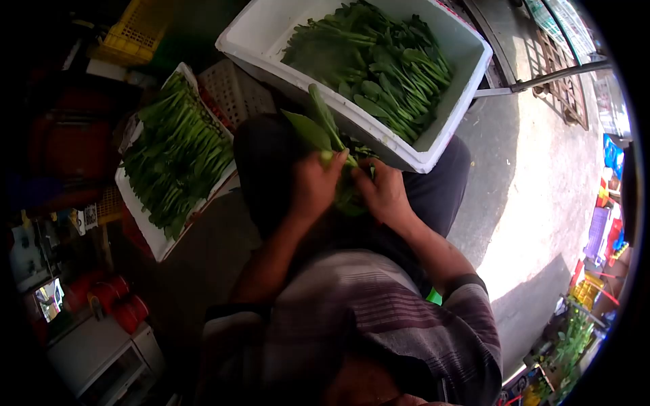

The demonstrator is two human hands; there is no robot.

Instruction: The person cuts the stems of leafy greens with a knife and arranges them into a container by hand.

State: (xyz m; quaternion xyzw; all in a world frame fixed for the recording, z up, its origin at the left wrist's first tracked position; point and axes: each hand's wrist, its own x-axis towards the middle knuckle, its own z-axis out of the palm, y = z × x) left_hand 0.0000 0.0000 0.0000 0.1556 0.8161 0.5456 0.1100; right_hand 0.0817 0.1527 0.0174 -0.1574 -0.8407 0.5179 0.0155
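Above my lap, my left hand [317, 184] is closed around a leafy green stem [325, 125], whose broad leaves point up and away from me. Close beside it on the right, my right hand [382, 191] has its fingers bent together at the stem's lower end and some darker leaves; exactly what it pinches is hard to make out. Just beyond my knees a white foam box [457, 111] holds a pile of leafy greens [386, 64]. To the left, more greens [177, 152] lie in rows on a white tray [162, 247].
A yellow crate [135, 30] stands at the upper left, near a pale perforated basket [233, 91]. A metal bar [562, 76] juts in right of the foam box. Lower left is a white cabinet [91, 352]. Colourful goods line the far right edge.
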